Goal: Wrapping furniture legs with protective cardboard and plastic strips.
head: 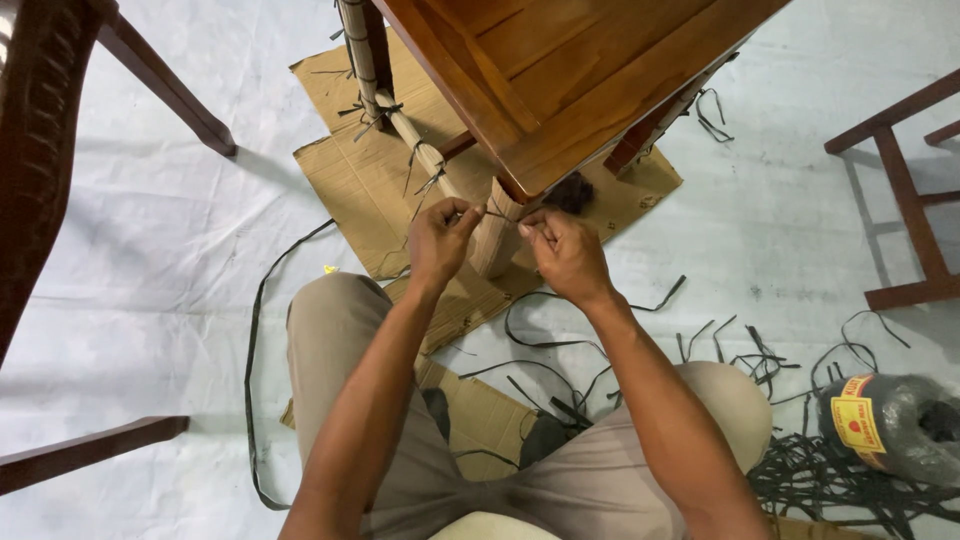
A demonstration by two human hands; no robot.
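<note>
Closest, at 6 o'clock: the person's bent knees in tan trousers [330,340], seated low over the floor. Forearms run up toward centre.

Left hand [440,242], just left of centre: fingers clenched, pinching one end of a thin dark strap [492,214]. Right hand [566,252], just right of centre: thumb and forefinger likewise pinched on the other end. Hands sit close together, the short stretch of strap taut between them.

Strap: narrow, flat, dark green-black, running across a cardboard-wrapped leg [497,235] of the wooden furniture piece [580,70]. Wrap is plain brown corrugated, creased at the fold.

Around the hands: flattened cardboard sheets [350,180] on the white floor covering [150,250], under the furniture. A long loose strap [252,330] curves at 9 o'clock beside the left knee. Cut strap scraps [750,355] scattered at 3 to 4 o'clock.

At 4 o'clock, far right: a roll of dark strapping [895,425] in clear wrap with a red-and-yellow label, a tangle of offcuts beside it.

Farther, 11 to 12 o'clock: a second wrapped rail [400,125], already tied at intervals with knotted dark straps. Dark wooden chair frames [900,200] at 2 o'clock and at 9 to 10 o'clock.
</note>
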